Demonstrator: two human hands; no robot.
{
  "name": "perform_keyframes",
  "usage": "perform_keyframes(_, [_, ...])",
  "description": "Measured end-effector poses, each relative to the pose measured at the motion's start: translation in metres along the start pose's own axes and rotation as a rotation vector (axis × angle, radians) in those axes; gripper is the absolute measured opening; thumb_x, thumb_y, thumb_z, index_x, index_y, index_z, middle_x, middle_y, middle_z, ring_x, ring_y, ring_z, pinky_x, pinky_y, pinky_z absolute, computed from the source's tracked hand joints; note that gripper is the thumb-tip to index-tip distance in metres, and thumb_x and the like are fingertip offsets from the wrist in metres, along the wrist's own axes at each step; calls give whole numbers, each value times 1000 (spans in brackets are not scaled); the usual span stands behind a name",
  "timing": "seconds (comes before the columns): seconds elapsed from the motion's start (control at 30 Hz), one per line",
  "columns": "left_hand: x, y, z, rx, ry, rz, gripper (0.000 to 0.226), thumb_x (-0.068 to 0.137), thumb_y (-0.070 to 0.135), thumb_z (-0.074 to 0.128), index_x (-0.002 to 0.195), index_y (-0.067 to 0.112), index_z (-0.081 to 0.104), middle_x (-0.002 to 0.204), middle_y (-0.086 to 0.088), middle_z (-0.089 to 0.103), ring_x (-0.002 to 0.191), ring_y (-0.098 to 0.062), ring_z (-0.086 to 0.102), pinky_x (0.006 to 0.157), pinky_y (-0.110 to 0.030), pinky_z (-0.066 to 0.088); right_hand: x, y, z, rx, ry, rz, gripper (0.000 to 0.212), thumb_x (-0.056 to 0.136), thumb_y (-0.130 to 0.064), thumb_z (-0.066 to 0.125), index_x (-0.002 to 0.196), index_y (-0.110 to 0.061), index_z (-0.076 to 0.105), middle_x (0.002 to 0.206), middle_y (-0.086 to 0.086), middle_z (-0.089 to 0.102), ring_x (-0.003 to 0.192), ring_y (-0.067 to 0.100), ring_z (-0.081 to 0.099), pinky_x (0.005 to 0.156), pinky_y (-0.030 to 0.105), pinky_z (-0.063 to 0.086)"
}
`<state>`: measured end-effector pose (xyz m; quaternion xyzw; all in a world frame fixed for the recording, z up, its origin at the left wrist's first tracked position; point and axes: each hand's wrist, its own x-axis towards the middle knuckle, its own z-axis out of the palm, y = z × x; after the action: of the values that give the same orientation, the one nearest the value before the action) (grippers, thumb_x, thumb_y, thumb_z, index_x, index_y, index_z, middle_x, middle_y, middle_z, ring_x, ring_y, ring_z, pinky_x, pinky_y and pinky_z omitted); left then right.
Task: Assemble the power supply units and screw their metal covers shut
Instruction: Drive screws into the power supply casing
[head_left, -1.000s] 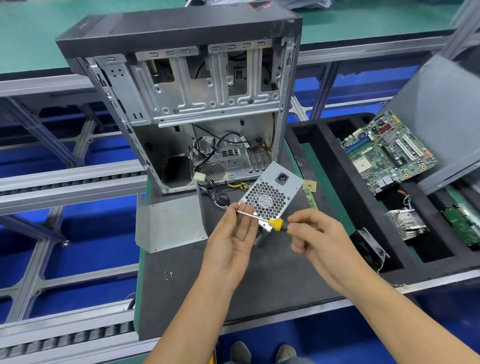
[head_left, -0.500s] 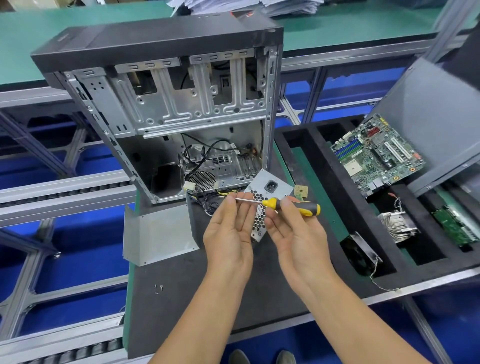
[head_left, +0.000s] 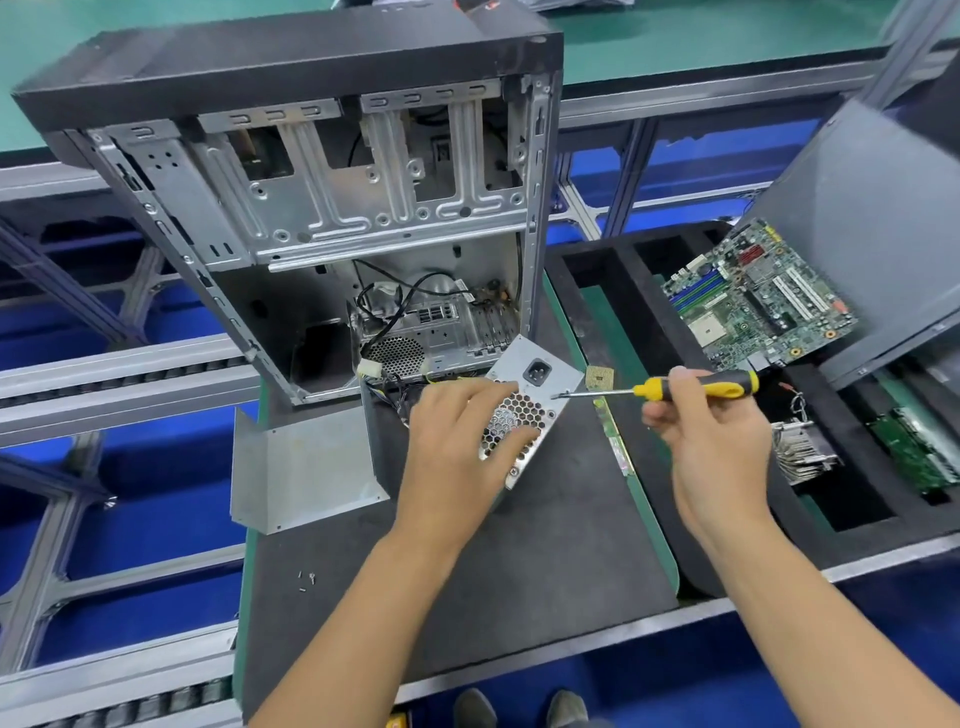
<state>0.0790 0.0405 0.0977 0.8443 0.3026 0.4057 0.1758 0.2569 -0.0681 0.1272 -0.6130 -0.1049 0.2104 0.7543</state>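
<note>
The screwdriver (head_left: 675, 387), previously held across both hands, now sits pinched in the right hand (head_left: 711, 441) with its tip at the face of the PSU (head_left: 524, 410), which the left hand (head_left: 457, 441) steadies on the mat (head_left: 519, 571) with spread fingers, so screw driving appears imminent.

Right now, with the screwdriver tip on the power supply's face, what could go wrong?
1. The power supply stands tilted on the mat, steadied only by the left hand; driving pressure could tip it.
2. The screwdriver comes in nearly level from the right hand, so its tip might slip toward the left fingers on the grille.
3. The loose screws near the mat's edge could roll off.
</note>
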Motion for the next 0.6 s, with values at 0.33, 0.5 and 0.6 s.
perform_keyframes(0.33, [8, -3, 32, 138, -146, 45, 34, 70, 29, 89, 99, 17, 78, 90, 2, 68, 85, -34, 58, 67, -43, 44, 9, 20, -13, -175, -44, -33, 14, 95, -17, 64, 94, -4, 64, 74, 7, 72, 63, 18, 68, 66, 30, 58])
perform_keyframes(0.5, [9, -3, 34, 194, -160, 56, 27, 71, 29, 89, 95, 24, 78, 90, 4, 64, 84, -32, 54, 69, -37, 34, 9, 15, -10, -214, -76, -59, 14, 94, -13, 65, 94, 1, 63, 74, 7, 71, 64, 19, 69, 66, 29, 58])
perform_keyframes(0.6, [8, -3, 36, 220, -159, 55, 23, 73, 30, 87, 94, 27, 78, 90, 5, 63, 86, -27, 49, 70, -36, 32, 7, 9, -5, -222, -95, -78, 10, 93, -12, 65, 93, -2, 62, 71, 3, 71, 62, 18, 69, 65, 28, 58])
